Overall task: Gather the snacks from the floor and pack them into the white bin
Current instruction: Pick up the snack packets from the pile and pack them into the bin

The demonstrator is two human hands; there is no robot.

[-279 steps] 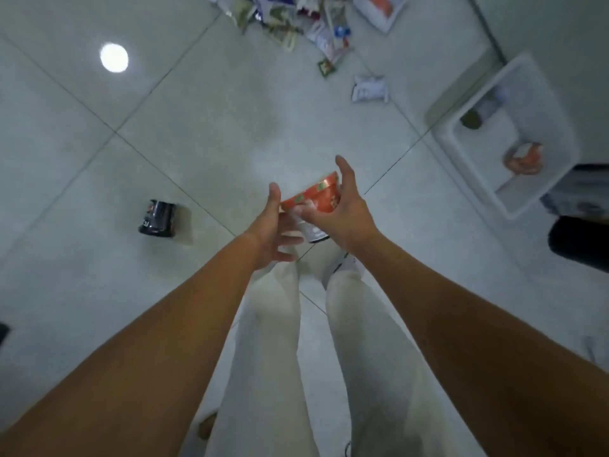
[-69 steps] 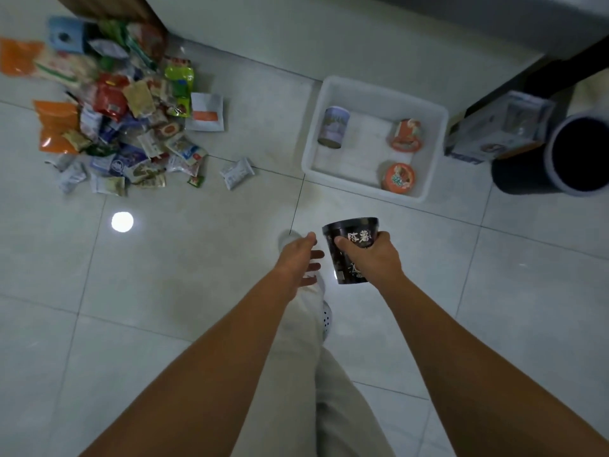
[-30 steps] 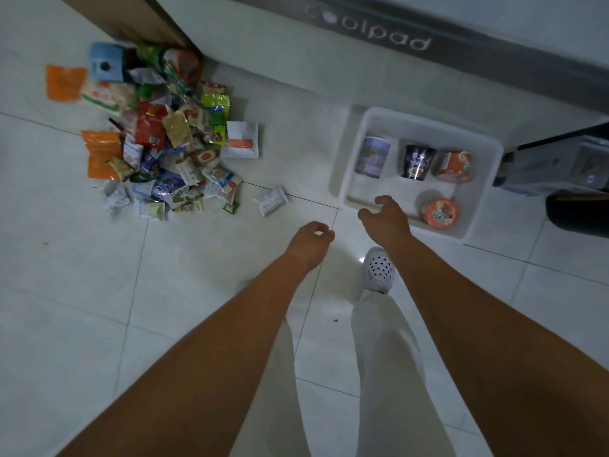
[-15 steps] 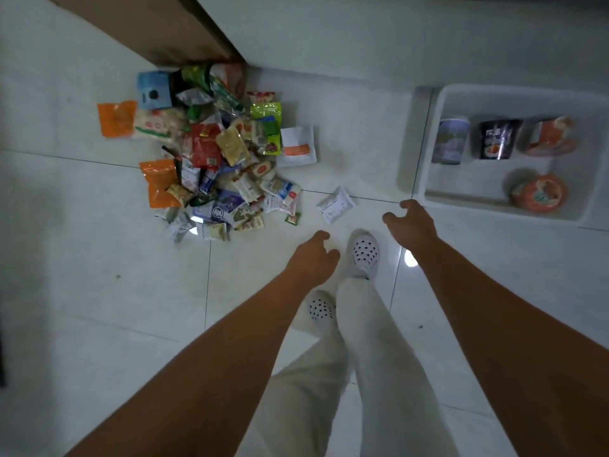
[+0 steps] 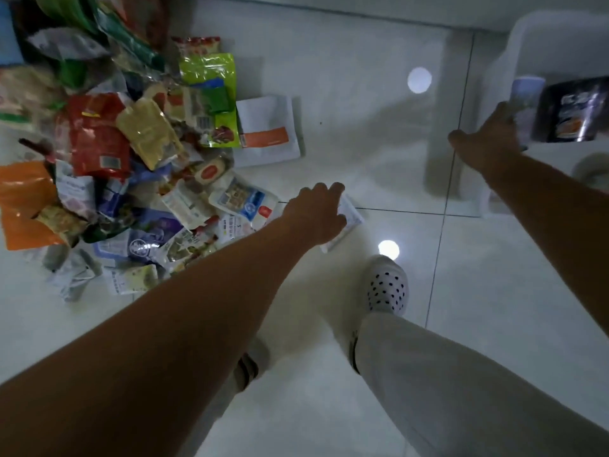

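Head view looks straight down on a pale tiled floor (image 5: pixel 329 103). The snack pile (image 5: pixel 131 143) is heaped on the left side of the floor: a red bag (image 5: pixel 95 140), a green bag (image 5: pixel 211 94), an orange bag (image 5: pixel 23 202) and many small packets overlapping one another. A white pouch with an orange band (image 5: pixel 267 133) lies flat at the pile's right edge.

The left hand (image 5: pixel 316 212) is stretched out, palm down, over a small white packet (image 5: pixel 351 219) that lies alone on the floor just right of the pile. The packet's right end pokes out from under the hand. The fingers (image 5: pixel 334 189) curl down over it, but I cannot tell whether they grip it or only cover it.

The white bin (image 5: pixel 527 37) stands at the far right of the floor, cut off by the frame. A pale cup (image 5: pixel 527 100) and a black cup (image 5: pixel 573 110) stand upright side by side inside it.

The right hand (image 5: pixel 487 136) is held out over the bin's near left corner, fingers straight and thumb spread, loose and open. Its fingertips blur against the pale cup, so contact cannot be judged.

One white shoe with dark holes (image 5: pixel 387 285) is planted on the floor between the two arms, below the small packet.
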